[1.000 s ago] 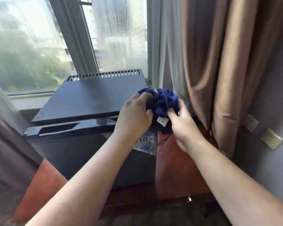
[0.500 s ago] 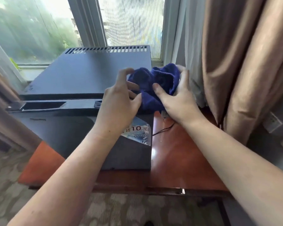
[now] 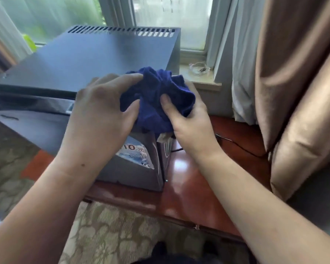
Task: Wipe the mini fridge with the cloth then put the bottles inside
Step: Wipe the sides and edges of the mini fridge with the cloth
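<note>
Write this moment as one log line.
left hand: grips cloth; right hand: grips cloth; cloth: bunched; mini fridge: closed

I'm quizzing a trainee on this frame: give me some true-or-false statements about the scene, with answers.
1. Both the left hand and the right hand grip the cloth. True.
2. The fridge stands on a reddish table. True.
3. The fridge door is wide open. False: it is shut.
4. Bottles stand on the fridge top. False: none are there.
5. A brown curtain hangs at the right. True.
</note>
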`<state>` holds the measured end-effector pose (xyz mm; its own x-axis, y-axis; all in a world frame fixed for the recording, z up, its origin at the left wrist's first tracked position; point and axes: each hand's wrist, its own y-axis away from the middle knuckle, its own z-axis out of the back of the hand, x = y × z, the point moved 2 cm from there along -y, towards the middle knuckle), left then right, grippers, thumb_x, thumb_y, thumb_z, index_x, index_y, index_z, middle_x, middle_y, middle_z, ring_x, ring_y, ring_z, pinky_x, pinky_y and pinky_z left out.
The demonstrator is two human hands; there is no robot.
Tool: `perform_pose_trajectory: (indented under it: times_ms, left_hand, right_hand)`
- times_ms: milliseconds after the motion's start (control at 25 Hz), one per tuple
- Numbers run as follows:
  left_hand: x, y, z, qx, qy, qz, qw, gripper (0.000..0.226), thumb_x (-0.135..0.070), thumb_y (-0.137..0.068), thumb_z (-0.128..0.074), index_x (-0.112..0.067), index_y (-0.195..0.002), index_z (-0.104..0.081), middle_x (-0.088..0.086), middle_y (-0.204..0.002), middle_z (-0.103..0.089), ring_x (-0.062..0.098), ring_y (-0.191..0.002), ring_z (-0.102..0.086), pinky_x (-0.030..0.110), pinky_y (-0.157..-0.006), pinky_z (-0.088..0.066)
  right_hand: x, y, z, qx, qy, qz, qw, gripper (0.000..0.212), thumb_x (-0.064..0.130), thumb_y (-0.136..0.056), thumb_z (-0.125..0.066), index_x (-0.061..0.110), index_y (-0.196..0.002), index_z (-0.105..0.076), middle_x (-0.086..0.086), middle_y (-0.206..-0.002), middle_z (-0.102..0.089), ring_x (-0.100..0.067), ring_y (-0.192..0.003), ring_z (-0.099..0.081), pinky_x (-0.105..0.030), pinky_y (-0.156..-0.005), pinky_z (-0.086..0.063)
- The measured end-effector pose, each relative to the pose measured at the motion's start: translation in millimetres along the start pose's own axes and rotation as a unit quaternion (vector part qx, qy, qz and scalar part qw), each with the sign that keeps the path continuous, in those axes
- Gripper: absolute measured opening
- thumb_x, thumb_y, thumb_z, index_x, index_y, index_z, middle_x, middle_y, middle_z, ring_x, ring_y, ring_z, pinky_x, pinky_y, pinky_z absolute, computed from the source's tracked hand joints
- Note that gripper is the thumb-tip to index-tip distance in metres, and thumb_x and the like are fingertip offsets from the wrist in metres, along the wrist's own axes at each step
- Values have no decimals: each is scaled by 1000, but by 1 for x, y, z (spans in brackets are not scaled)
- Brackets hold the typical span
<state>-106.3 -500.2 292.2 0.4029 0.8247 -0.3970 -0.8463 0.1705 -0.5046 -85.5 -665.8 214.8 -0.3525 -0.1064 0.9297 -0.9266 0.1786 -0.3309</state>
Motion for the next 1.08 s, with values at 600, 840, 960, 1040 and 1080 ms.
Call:
perform_pose_trajectory:
  times_ms: [600, 840, 960, 1040, 1080]
  left_hand:
    - [-76, 97, -101, -127, -60, 57, 988, 52, 4, -85, -60, -12, -134, -66, -1, -142, -60, 17, -131, -52, 29, -115, -36]
    - [-45, 167, -175, 1, 111, 227, 968, 73, 10, -86, -46, -15, -154, -42, -11, -162, -35, 3, -151, -29, 25, -124, -21]
    - [-25, 179, -198, 26, 151, 255, 955, 74, 12, -86, -46, -18, -154, -43, -18, -159, -38, 1, -149, -32, 18, -121, -22]
    - [-13, 188, -216, 46, 175, 295, 938, 73, 14, -87, -48, -21, -151, -47, -23, -155, -42, -3, -146, -35, 13, -118, -23]
    - [-8, 193, -223, 57, 187, 317, 928, 72, 14, -87, -50, -23, -149, -50, -26, -152, -44, -6, -143, -37, 11, -116, -24]
  right_hand:
    - [-58, 32, 41, 97, -225, -231, 942, 39, -2, -81, -62, 16, -115, -69, -20, -118, -72, -31, -112, -67, -58, -107, -48]
    - [-112, 55, 60, 124, -107, -325, 931, 44, 37, -68, -75, 30, -110, -64, -4, -115, -74, -21, -113, -69, -46, -106, -51]
    - [-148, 70, 66, 144, -6, -299, 943, 55, 39, -73, -78, 29, -122, -54, 6, -116, -71, -7, -110, -68, -40, -105, -52]
    - [-179, 77, 71, 142, 46, -318, 936, 59, 36, -74, -78, 31, -126, -51, 8, -119, -69, -7, -112, -66, -39, -106, -51]
    - [-193, 81, 73, 142, 65, -338, 928, 65, 34, -75, -79, 31, -131, -48, 7, -123, -67, -9, -115, -65, -39, -107, -50]
